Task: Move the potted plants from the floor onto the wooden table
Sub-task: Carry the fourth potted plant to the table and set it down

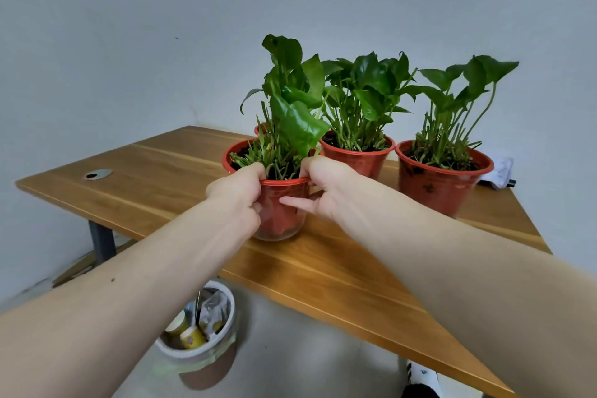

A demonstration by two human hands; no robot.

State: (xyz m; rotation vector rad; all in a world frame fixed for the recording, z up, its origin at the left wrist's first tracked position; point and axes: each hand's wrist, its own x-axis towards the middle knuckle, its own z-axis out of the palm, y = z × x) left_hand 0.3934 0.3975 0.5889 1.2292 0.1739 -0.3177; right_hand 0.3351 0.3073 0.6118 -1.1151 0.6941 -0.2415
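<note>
The person is gripping the upright red pot (277, 203) by its near rim, left hand (237, 194) and right hand (326, 191) fingers clamped on either side, as it is resting on the desk (155, 184) just before three other potted plants (442, 178).

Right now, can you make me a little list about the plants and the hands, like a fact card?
Plants on table: at least four pots show, one mostly hidden at the back
Held pot: front red pot, base on the wooden table
Left hand: gripping the rim, thumb inside
Right hand: gripping the rim, one finger along the side
Other pots: middle pot, right pot, both upright
Under table: bin with rubbish
</note>
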